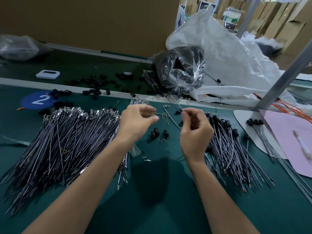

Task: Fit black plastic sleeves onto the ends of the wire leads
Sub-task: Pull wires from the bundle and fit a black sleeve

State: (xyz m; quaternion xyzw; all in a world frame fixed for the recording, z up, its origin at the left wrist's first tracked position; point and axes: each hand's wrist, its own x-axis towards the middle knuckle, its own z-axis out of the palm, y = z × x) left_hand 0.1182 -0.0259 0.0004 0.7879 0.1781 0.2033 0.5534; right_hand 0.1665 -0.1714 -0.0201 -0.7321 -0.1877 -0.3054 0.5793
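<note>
Between left hand and right hand, both pinching wire, lie black sleeves.

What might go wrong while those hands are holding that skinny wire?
The thin grey wire lead is only pinched between the fingertips of the left hand and right hand, so it might slip. The small black plastic sleeves lie loose nearby and could get knocked away. The big pile of bare wire leads lies right beside the left forearm and might snag or scatter.
</note>
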